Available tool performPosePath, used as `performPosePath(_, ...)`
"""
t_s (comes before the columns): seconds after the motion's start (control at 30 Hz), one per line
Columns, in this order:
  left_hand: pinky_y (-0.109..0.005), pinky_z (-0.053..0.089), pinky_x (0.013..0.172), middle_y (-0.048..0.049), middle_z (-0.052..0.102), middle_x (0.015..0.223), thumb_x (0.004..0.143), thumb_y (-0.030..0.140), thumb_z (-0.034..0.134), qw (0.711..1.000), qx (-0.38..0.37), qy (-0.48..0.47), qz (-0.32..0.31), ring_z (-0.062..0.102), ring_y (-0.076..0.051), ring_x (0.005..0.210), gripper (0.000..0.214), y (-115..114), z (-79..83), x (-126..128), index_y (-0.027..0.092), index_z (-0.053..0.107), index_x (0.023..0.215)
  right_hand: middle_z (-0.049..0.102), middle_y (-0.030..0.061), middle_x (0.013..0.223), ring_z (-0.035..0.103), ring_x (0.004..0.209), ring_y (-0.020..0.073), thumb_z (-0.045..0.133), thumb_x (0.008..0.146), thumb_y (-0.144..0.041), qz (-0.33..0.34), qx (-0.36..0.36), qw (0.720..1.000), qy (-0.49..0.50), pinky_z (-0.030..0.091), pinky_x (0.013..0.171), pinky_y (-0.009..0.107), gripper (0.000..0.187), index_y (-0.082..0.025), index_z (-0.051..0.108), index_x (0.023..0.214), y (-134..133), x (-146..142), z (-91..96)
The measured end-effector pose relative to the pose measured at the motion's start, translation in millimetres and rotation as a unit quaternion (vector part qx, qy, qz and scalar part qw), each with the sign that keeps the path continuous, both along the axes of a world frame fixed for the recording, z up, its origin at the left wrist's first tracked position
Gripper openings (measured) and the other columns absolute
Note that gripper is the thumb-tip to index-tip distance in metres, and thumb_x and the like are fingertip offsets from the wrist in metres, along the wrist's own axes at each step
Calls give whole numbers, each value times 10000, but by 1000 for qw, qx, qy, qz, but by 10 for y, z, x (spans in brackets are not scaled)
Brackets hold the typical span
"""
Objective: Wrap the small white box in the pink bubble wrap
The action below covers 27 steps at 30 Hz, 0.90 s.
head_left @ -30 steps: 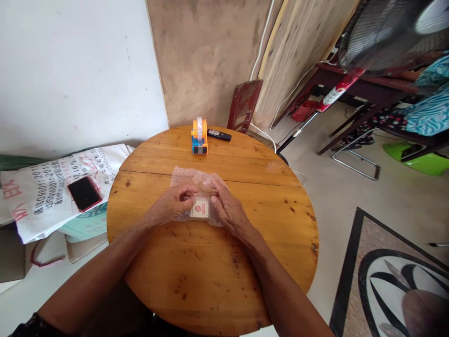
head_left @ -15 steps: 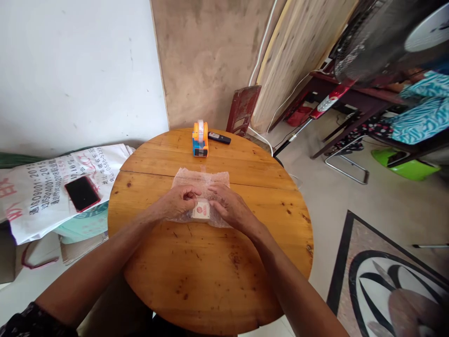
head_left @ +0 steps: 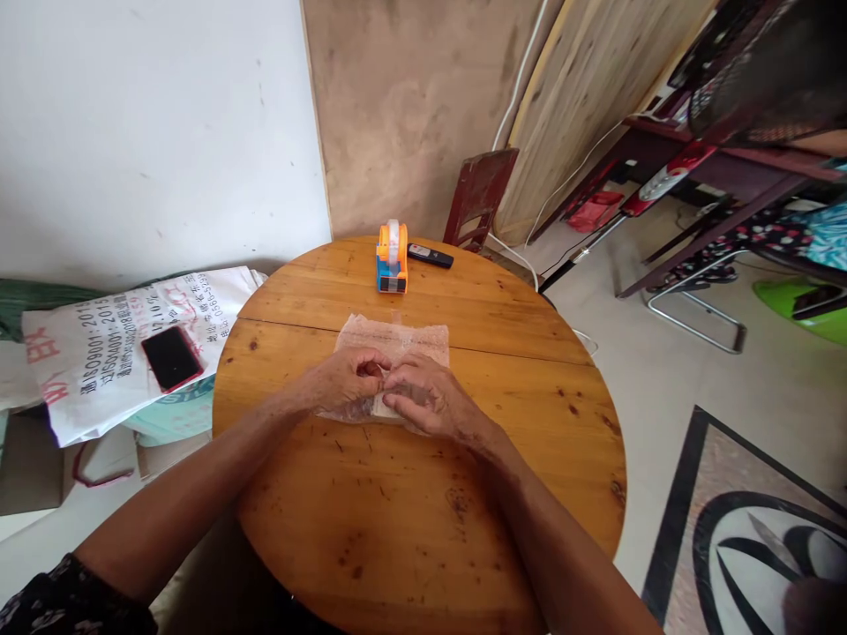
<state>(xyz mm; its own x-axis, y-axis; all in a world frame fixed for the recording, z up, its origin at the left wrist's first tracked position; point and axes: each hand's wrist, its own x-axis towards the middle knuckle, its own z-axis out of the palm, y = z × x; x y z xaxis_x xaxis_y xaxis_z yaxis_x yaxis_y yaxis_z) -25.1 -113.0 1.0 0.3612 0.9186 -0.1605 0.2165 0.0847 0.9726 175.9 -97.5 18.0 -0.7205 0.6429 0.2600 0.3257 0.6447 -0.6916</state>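
Note:
A sheet of clear bubble wrap [head_left: 427,342] lies on the round wooden table. On it rests a small pale box [head_left: 382,407], mostly covered by my right hand. My left hand [head_left: 350,377] is closed in a pinch at the wrap, just left of the box. My right hand [head_left: 427,394] reaches over the box with bent fingers, its fingertips meeting those of the left on the wrap. The exact contact under the fingertips is hidden. Past the far edge of the wrap stands an orange and blue tape dispenser [head_left: 393,257] with a roll of clear tape.
A dark remote-like device [head_left: 430,256] lies beside the dispenser. To the left, a phone [head_left: 172,358] rests on a printed white sack [head_left: 112,388]. A red-brown chair [head_left: 477,198] stands behind the table [head_left: 423,529]. A fan on a stand [head_left: 668,181] and a seated person are at the right.
My right hand has moved left over the small box, hiding its red print, and its fingertips now meet my left hand's. The camera view has shifted slightly left.

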Motion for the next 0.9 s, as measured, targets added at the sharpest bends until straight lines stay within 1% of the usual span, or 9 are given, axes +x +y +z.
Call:
performPosePath(0.13,-253,418,618,6,626,730,691,351,672,1000,-7,11,2,551,-135,658,376,-34,65,-59,168,655,1019,665,57,966,598,960,210,654,854,-270,11,29,999,-19,455,880,356,69,-224,669,902,-11,9,-69)
performPosePath(0.27,-252,414,624,15,608,767,671,371,675,997,2,58,52,544,-132,674,488,-140,141,-243,157,620,1106,659,64,943,584,930,207,649,877,-294,25,56,998,-28,453,856,343,97,-207,674,911,7,21,-68)
performPosePath(0.37,-235,374,563,46,561,701,672,367,643,994,-16,92,62,506,-118,608,526,-216,131,-348,150,596,1149,659,67,959,573,935,206,645,882,-288,25,69,996,-47,444,846,333,103,-201,678,926,9,26,-49)
performPosePath(0.43,-225,327,516,74,499,612,670,336,608,989,-16,125,73,442,-105,535,475,-236,89,-354,150,604,1108,655,68,983,564,946,205,626,897,-278,29,86,994,-67,431,846,329,137,-204,685,996,-3,25,-39)
performPosePath(0.5,-224,286,486,92,438,540,669,286,576,981,8,174,88,382,-99,484,408,-232,38,-322,161,621,1055,641,70,996,549,938,203,589,920,-262,31,119,987,-100,409,839,328,209,-219,678,1104,-29,17,-21)
performPosePath(0.57,-231,282,484,87,444,526,663,243,564,969,43,223,98,380,-104,482,367,-219,-1,-287,177,643,1015,626,70,987,530,910,202,543,937,-230,32,161,976,-142,379,829,335,257,-242,666,1162,-66,-2,12)
performPosePath(0.73,-256,385,563,30,564,644,653,295,662,940,110,277,163,505,-139,597,336,-302,-17,-361,180,659,968,623,81,925,501,825,199,473,934,-159,34,229,943,-238,304,776,356,272,-232,682,1092,-139,-82,140)
performPosePath(0.8,-259,408,538,20,584,671,655,350,680,950,65,251,174,530,-144,584,363,-406,14,-423,177,634,970,627,92,924,502,823,205,481,926,-164,35,241,934,-261,286,765,363,249,-219,685,1059,-146,-112,182)
performPosePath(0.9,-257,432,453,18,589,681,644,404,698,964,-98,160,190,587,-165,557,432,-566,110,-458,179,579,994,628,105,910,503,817,215,482,924,-172,37,257,925,-278,273,760,372,226,-206,689,1008,-144,-142,214)
